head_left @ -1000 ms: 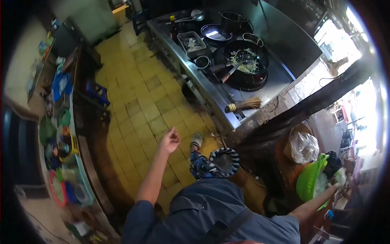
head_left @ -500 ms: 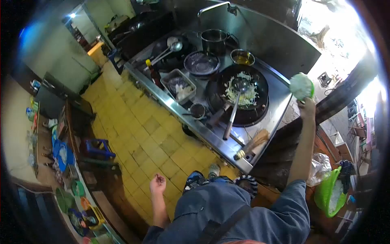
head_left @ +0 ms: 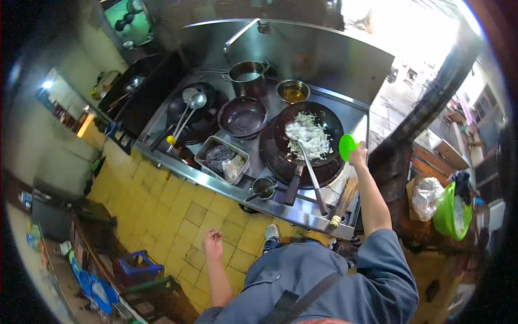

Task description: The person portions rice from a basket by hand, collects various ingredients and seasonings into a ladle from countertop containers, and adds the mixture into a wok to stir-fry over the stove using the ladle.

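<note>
My right hand (head_left: 358, 155) grips a small green bowl (head_left: 347, 147), tipped on its side at the right edge of a large black wok (head_left: 275, 156). White food (head_left: 315, 141) lies heaped in the wok, with a ladle (head_left: 309, 173) resting in it, its wooden handle toward me. My left hand (head_left: 213, 243) hangs over the yellow floor in front of the stove, holding nothing, its fingers loosely curled but apart. Near the wok's handle stands a small dark pot (head_left: 263, 187). A straw brush (head_left: 344, 201) lies on the stove's right front corner.
On the stove (head_left: 216, 186) are an empty dark pan (head_left: 242, 117), a tall pot (head_left: 247, 79), a bowl of yellow liquid (head_left: 293, 92), a plastic tub (head_left: 223, 160) and a bottle (head_left: 183, 153). A green basket (head_left: 452, 212) stands at the right, beside a clear plastic bag (head_left: 428, 198).
The green bowl, full of white food before, has moved left to the wok and tipped over. More white food lies in the wok. The view has turned toward the stove.
</note>
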{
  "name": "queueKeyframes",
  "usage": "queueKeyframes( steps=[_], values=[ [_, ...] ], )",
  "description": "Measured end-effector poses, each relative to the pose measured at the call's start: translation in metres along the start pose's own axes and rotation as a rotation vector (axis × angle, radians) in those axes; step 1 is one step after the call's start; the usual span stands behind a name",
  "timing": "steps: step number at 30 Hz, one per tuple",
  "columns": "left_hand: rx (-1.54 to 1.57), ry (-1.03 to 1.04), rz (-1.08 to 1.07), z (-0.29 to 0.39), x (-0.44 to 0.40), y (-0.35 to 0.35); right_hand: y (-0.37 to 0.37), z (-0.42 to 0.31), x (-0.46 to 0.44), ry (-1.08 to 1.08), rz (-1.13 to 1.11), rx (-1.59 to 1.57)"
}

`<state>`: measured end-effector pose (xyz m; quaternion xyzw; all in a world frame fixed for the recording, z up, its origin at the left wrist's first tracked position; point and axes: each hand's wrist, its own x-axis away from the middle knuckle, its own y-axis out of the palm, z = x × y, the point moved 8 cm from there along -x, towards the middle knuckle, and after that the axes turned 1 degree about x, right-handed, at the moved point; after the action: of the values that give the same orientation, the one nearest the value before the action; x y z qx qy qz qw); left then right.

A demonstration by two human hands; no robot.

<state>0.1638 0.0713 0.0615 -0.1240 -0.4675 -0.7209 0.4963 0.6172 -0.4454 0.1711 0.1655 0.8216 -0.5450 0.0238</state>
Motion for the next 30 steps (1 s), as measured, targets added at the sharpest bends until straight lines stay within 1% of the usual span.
queueKeyframes(
  steps=[2,3,4,6,7,8,9,10,12,13,14,15,16,17,18,19,20,21,22,24,25,26,27,28,29,30],
  values=[
    [-0.355,0.028,-0.195,-0.016,-0.016,0.065,-0.010,0.023,0.032,0.216,-0.177,-0.361],
    [-0.421,-0.001,-0.278,-0.030,-0.018,0.099,0.017,0.067,0.027,0.025,-0.073,-0.228],
    [-0.487,-0.032,-0.358,-0.045,-0.015,0.133,-0.007,0.069,0.045,0.052,-0.065,-0.214],
    [-0.548,-0.045,-0.610,-0.074,-0.003,0.208,-0.056,0.072,0.099,0.457,-0.195,-0.726],
    [-0.591,-0.119,-0.643,-0.089,0.002,0.239,-0.069,0.087,0.118,0.489,-0.171,-0.723],
    [-0.634,-0.195,-0.682,-0.104,0.009,0.270,-0.078,0.105,0.139,0.536,-0.159,-0.839],
    [-0.612,-0.242,-0.778,-0.111,0.021,0.305,-0.090,0.121,0.164,0.582,-0.137,-0.954],
    [-0.584,-0.299,-0.881,-0.123,0.032,0.337,-0.106,0.135,0.195,0.705,-0.034,-0.946],
    [-0.250,-0.566,-1.055,-0.156,0.033,0.395,-0.109,0.197,0.259,0.794,0.173,-0.919],
    [-0.754,-0.311,-1.134,-0.176,0.013,0.412,-0.112,0.217,0.298,0.899,0.230,-0.935],
    [-1.231,0.006,-1.193,-0.194,-0.003,0.430,-0.113,0.226,0.338,1.003,0.290,-0.957],
    [-1.237,-0.033,-1.272,-0.210,0.010,0.444,-0.109,0.232,0.378,1.148,0.365,-1.003],
    [-1.447,0.552,-1.389,-0.197,0.037,0.464,-0.108,0.234,0.411,1.277,0.430,-1.053],
    [-1.556,1.200,-1.405,-0.180,0.070,0.473,-0.110,0.236,0.436,1.364,0.473,-1.063],
    [-1.557,1.891,-1.297,-0.173,0.099,0.471,-0.110,0.238,0.451,1.444,0.504,-1.084],
    [-1.528,1.903,-1.327,-0.178,0.098,0.471,-0.113,0.251,0.463,1.500,0.598,-1.102],
    [-1.514,1.333,-1.401,-0.184,0.071,0.474,-0.127,0.254,0.452,1.447,0.593,-1.150],
    [-1.452,0.779,-1.400,-0.195,0.046,0.468,-0.149,0.261,0.435,1.351,0.636,-1.200],
    [-1.452,0.786,-1.412,-0.197,0.043,0.462,-0.171,0.283,0.419,1.263,0.781,-1.175],
    [-1.462,0.763,-1.265,-0.197,0.031,0.454,-0.238,0.312,0.353,1.020,0.784,-1.148],
    [-1.444,0.652,-1.231,-0.200,0.022,0.448,-0.300,0.280,0.308,0.834,0.869,-1.229],
    [-1.431,0.537,-1.196,-0.202,0.012,0.438,-0.323,0.310,0.276,0.603,0.818,-1.397],
    [-1.444,0.462,-1.184,-0.200,0.015,0.432,-0.365,0.287,0.248,0.473,0.846,-1.469],
    [-1.444,0.470,-1.189,-0.194,0.025,0.427,-0.385,0.294,0.234,0.571,0.913,-1.431],
    [-1.452,0.579,-1.188,-0.184,0.039,0.422,-0.404,0.281,0.220,0.549,0.957,-1.299],
    [-1.454,0.691,-1.175,-0.173,0.045,0.416,-0.398,0.288,0.211,0.543,0.948,-1.311]
  ],
)
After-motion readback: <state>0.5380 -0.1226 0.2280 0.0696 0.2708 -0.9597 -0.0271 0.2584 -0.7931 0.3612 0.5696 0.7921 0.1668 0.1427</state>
